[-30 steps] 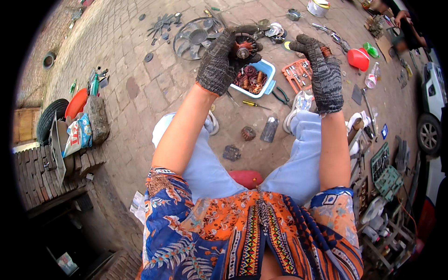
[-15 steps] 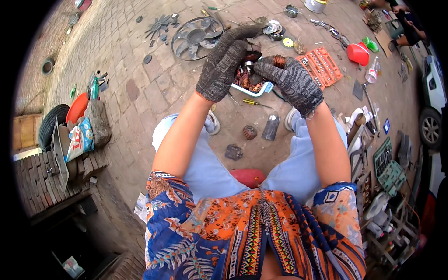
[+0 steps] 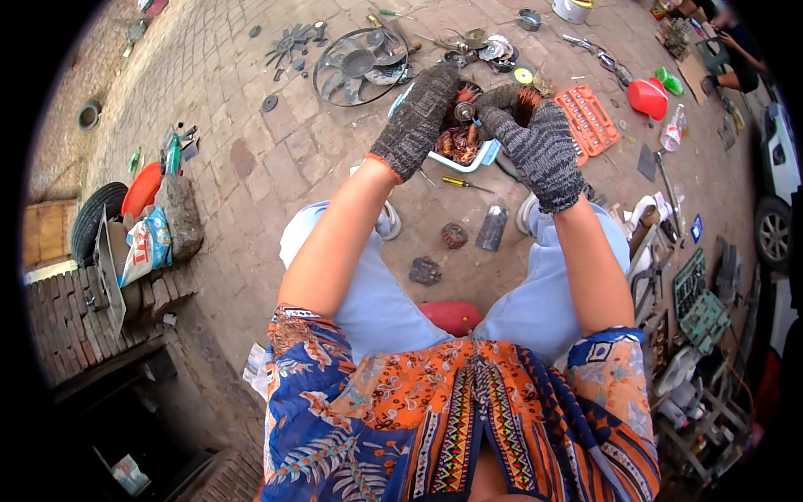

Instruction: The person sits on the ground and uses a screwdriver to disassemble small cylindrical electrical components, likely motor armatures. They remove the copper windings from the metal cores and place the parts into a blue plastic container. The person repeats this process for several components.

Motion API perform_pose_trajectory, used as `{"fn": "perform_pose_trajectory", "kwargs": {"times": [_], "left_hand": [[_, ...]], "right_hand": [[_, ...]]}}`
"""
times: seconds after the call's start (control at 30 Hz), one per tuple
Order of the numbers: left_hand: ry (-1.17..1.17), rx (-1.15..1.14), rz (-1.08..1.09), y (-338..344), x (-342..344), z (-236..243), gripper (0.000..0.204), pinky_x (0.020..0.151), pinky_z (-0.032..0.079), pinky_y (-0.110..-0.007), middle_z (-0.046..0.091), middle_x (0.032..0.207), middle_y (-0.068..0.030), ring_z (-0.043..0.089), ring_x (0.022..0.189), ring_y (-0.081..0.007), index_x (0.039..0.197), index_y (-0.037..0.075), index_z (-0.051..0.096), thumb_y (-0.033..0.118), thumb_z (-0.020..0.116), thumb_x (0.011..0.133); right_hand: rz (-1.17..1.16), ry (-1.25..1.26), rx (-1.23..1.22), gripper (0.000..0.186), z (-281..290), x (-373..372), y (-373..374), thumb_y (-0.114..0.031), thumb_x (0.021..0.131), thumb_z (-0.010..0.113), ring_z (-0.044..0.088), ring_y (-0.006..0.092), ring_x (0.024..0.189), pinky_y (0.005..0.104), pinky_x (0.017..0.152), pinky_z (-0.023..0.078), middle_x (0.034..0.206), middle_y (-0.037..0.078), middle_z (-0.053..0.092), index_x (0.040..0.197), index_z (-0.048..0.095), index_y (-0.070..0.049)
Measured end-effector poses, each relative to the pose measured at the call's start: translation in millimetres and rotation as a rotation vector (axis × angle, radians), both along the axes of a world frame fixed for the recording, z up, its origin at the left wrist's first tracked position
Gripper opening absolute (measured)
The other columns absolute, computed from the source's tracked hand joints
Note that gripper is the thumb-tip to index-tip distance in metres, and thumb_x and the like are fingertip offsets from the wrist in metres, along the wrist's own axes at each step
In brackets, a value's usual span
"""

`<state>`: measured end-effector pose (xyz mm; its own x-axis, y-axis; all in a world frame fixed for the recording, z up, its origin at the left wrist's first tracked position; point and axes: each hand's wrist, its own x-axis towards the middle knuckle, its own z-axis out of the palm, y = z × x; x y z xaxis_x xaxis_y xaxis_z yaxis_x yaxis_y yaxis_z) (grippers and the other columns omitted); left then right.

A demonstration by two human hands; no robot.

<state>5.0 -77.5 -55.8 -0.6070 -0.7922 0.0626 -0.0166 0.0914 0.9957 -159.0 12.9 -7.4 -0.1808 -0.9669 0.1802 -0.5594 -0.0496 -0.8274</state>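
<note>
My left hand [image 3: 421, 117], in a dark grey knitted glove, is closed around a dark round motor part [image 3: 466, 94] with a small metal shaft end. My right hand [image 3: 539, 146], gloved alike, has its fingers curled around a copper winding [image 3: 527, 100], its thumb near the motor part. Part of both pieces is hidden by the gloves. Just below the hands stands a light blue and white tray [image 3: 470, 166] with copper coils [image 3: 457, 145] in it. A yellow-handled screwdriver [image 3: 467, 183] lies on the paving near the tray.
Between my feet lie a small round winding [image 3: 454, 235], a dark lump [image 3: 425, 270] and a dark flat plate [image 3: 492, 227]. An orange socket set [image 3: 588, 120] and red bowl [image 3: 647, 99] are right. A fan [image 3: 360, 65] lies beyond; a green toolbox [image 3: 701, 301] is far right.
My hands have come slightly apart and the right fingers have curled around the copper winding. The left fingers have bent in from being stretched out. The view has shifted slightly.
</note>
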Motion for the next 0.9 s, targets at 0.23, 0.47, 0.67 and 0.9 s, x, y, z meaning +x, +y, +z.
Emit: {"fn": "perform_pose_trajectory", "kwargs": {"times": [0.23, 0.47, 0.67, 0.9], "left_hand": [[0.460, 0.704, -0.010, 17, -10, 28, 0.041, 0.088, 0.051, -0.035, 0.060, 0.109, -0.0125, 0.061, 0.099, -0.0243, 0.118, 0.005, 0.054, 0.037, 0.049, 0.094], [0.124, 0.148, -0.158, 21, -5, 30, 0.043, 0.087, 0.048, -0.032, 0.060, 0.108, -0.0086, 0.058, 0.102, -0.0181, 0.118, 0.002, 0.055, 0.035, 0.055, 0.090], [-0.249, -0.328, -0.039, 21, -8, 37, 0.046, 0.085, 0.048, -0.030, 0.062, 0.105, -0.0077, 0.059, 0.096, -0.0150, 0.119, 0.004, 0.056, 0.022, 0.071, 0.080], [-0.231, -0.361, -0.021, 22, -11, 41, 0.046, 0.080, 0.049, -0.031, 0.063, 0.098, -0.0090, 0.060, 0.088, -0.0156, 0.112, 0.004, 0.060, 0.030, 0.074, 0.077]], "right_hand": [[0.037, 0.039, -0.157, 0.022, 0, -9, -1, -0.020, 0.079, 0.067, 0.065, 0.0263, 0.076, 0.0353, 0.072, 0.050, 0.078, 0.015, 0.067, 0.093, 0.066, -0.002], [-0.139, 0.077, -0.234, 0.023, 4, -20, -12, -0.024, 0.080, 0.066, 0.064, 0.0267, 0.068, 0.0370, 0.064, 0.049, 0.073, 0.014, 0.065, 0.088, 0.067, -0.003], [-0.116, 0.067, -0.361, 0.022, -1, -13, -6, -0.022, 0.082, 0.065, 0.064, 0.0262, 0.069, 0.0354, 0.067, 0.050, 0.078, 0.014, 0.067, 0.091, 0.067, -0.003], [-0.149, -0.216, -0.315, 0.023, -4, -10, -6, -0.020, 0.085, 0.061, 0.065, 0.0241, 0.072, 0.0340, 0.069, 0.050, 0.081, 0.014, 0.068, 0.094, 0.066, 0.001]]}}
